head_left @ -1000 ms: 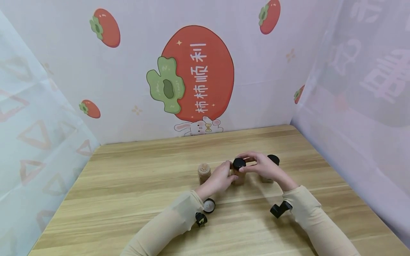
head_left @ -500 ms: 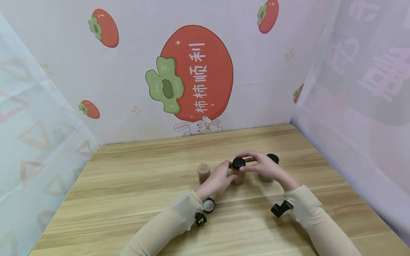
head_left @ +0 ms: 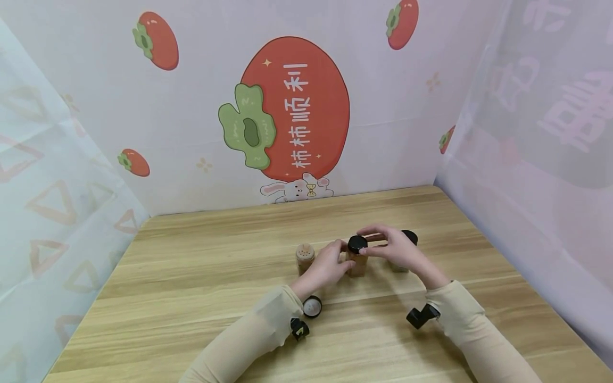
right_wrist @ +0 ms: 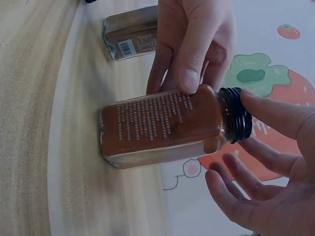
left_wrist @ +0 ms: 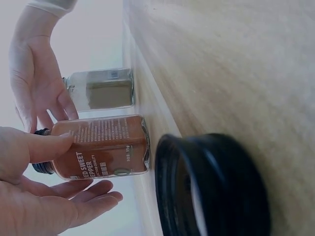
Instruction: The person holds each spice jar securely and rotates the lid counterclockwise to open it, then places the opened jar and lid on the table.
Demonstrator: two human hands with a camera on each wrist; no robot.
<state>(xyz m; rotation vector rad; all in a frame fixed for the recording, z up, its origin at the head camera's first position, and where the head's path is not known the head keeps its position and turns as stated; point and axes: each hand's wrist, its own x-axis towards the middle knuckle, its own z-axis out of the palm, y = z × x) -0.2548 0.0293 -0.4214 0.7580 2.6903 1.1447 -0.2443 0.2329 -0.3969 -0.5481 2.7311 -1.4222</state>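
Note:
A spice jar of reddish-brown powder (head_left: 356, 265) stands upright on the table, its label reading partly "sweet pepper" in the left wrist view. My left hand (head_left: 326, 270) grips the jar's body, thumb against the near side (left_wrist: 39, 201). At the top, my right hand (head_left: 395, 249) pinches the black cap (right_wrist: 238, 115) between thumb and fingers; the cap sits on the jar's neck. To the left is an uncapped spice jar (head_left: 305, 256) with a perforated top, partly behind my left hand. A third jar (left_wrist: 106, 89), black-capped, stands to the right, partly behind my right hand.
A loose black cap (head_left: 313, 307) lies inside-up beside my left wrist and looms close in the left wrist view. Black wrist-worn devices (head_left: 421, 316) hang at both sleeves. Printed cloth walls (head_left: 191, 106) enclose the wooden table (head_left: 201, 276) at the back and sides.
My right hand has shifted slightly to the right and turned a little about the cap. My left hand keeps its grip on the jar, nearly still.

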